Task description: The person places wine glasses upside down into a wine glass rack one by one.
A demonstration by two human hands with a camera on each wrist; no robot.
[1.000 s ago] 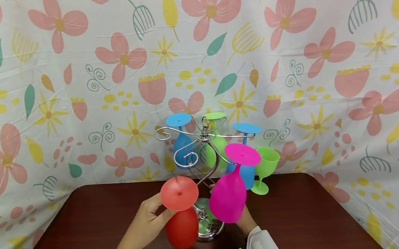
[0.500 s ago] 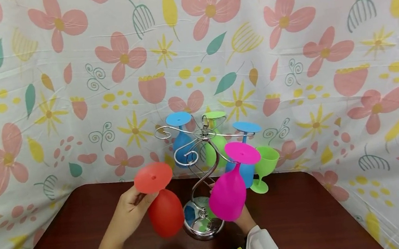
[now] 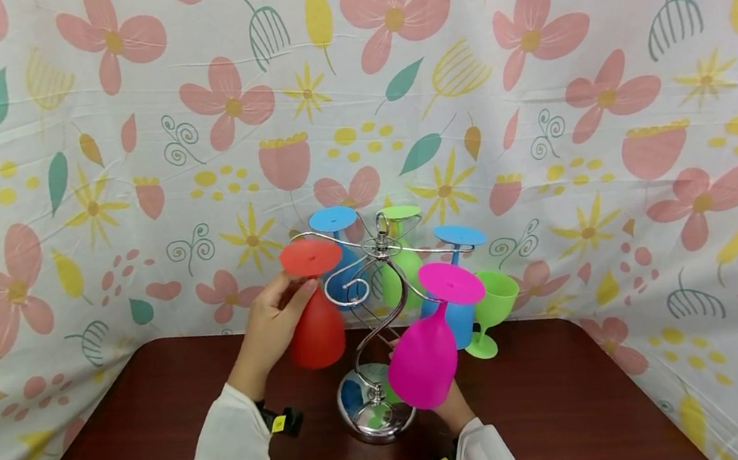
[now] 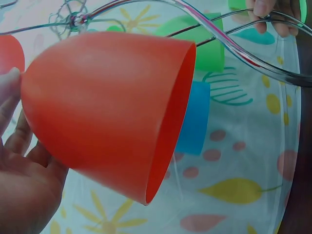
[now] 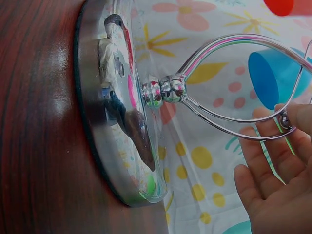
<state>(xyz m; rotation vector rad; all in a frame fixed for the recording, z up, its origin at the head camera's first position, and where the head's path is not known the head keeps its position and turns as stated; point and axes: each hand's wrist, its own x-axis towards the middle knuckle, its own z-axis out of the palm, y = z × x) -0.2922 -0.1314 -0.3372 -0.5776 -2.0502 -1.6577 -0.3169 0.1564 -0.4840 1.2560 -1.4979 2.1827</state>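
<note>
Wire rack (image 3: 378, 312) is standing mid-table. Left hand (image 3: 273, 324), fingers curled round the stem, is lifting the inverted red goblet (image 3: 312, 305) up vs. 0.5 s ago, now beside rack's left arm. Right hand (image 3: 446, 403), fingers bent on rack's stem, unchanged.

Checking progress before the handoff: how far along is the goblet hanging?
Done: four plastic goblets hang inverted, including the pink one. In hand: left hand holds the red plastic goblet at the chrome wire rack; right hand steadies its stem. Left: the upright green goblet.
</note>
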